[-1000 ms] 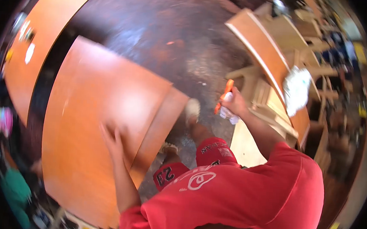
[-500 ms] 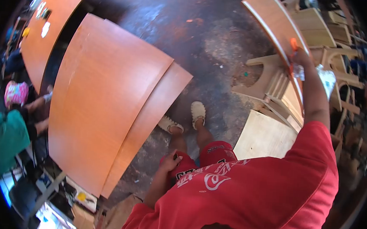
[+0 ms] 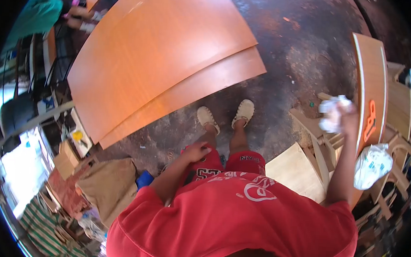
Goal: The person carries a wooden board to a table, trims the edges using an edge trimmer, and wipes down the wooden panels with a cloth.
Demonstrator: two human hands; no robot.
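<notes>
My right hand (image 3: 350, 119) is closed around a crumpled white wad (image 3: 331, 112); whether it is rag or plastic I cannot make out. Just beyond that hand, a narrow orange-brown board with white edges (image 3: 370, 68) carries an orange tool (image 3: 370, 120) with a looped shape. A white plastic bag (image 3: 373, 166) lies at the board's near end. By my thigh, my left hand (image 3: 198, 151) rests with loosely bent fingers and nothing visible in it. Large wood-veneer sheets (image 3: 167, 55) lie stacked on the left, apart from both hands.
Pale wooden furniture parts (image 3: 397, 107) crowd the right side. A light plywood panel (image 3: 297, 169) is near my right leg. Brown cloth (image 3: 108, 184) and a cardboard box (image 3: 65, 160) are at lower left. Another person's legs (image 3: 83, 17) show at upper left.
My right hand has come away from the orange tool on the board and now holds the white wad. My view has turned, and the sheets appear higher in it. My left hand stays by my thigh.
</notes>
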